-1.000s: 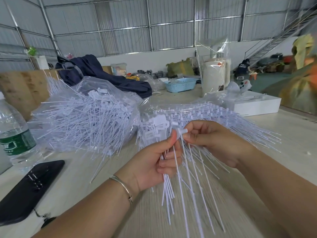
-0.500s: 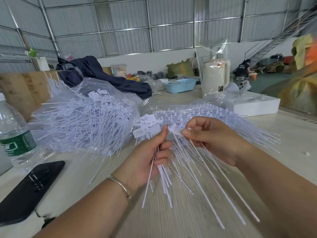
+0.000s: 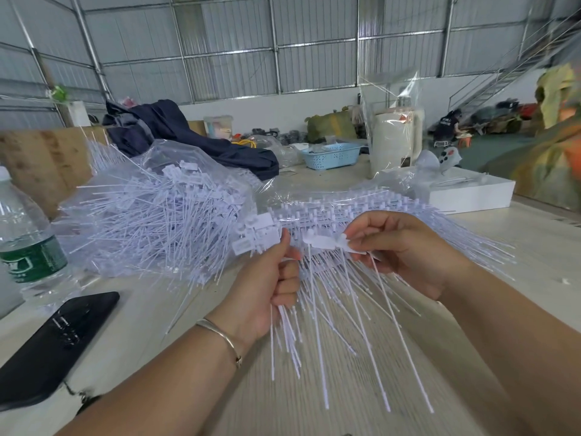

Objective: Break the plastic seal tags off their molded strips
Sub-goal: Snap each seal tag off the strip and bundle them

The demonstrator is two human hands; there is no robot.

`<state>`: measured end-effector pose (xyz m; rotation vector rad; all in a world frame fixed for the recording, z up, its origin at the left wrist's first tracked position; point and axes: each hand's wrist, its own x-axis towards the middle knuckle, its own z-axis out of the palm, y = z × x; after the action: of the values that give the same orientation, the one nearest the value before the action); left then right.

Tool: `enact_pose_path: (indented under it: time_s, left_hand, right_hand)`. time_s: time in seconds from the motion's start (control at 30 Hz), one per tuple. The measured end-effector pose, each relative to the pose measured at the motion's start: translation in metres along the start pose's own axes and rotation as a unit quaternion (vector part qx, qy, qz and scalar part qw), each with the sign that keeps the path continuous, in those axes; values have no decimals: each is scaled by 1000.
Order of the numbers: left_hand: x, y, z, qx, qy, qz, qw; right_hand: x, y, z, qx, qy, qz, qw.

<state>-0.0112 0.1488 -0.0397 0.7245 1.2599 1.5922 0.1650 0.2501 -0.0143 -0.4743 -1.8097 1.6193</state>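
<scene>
My left hand (image 3: 267, 287) grips a bundle of separated white seal tags (image 3: 256, 239), their heads sticking up above my thumb and their thin tails hanging below my fist. My right hand (image 3: 405, 250) pinches a short piece of molded strip (image 3: 323, 241) with a few tags on it, their long tails slanting down toward the table. The two hands are a small gap apart. Behind them lies a long row of unbroken tag strips (image 3: 361, 209) partly under clear plastic. A heap of loose tags (image 3: 157, 215) sits in a clear bag at the left.
A water bottle (image 3: 25, 243) and a black phone (image 3: 56, 344) lie at the left on the wooden table (image 3: 345, 404). A white box (image 3: 471, 196), a blue basket (image 3: 330, 155), a wrapped white roll (image 3: 394, 140) and dark clothing (image 3: 176, 133) stand further back.
The hands have drawn apart: the left moved left with its bundle, the right now holds a short strip piece with fewer tails hanging from it.
</scene>
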Motion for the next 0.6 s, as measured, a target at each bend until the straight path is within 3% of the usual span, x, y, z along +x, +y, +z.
enact_pose_path:
  time_s: [0.17, 0.43, 0.6]
  left_hand:
    - [-4, 1, 5, 22, -74, -2, 997]
    - [-4, 1, 3, 30, -56, 31, 998]
    - [-7, 2, 2, -32, -118, -5, 993]
  right_hand:
    - [0, 1, 0, -87, 14, -15, 996]
    - [0, 2, -3, -125, 21, -16, 992]
    - [-3, 3, 3, -134, -8, -12, 991]
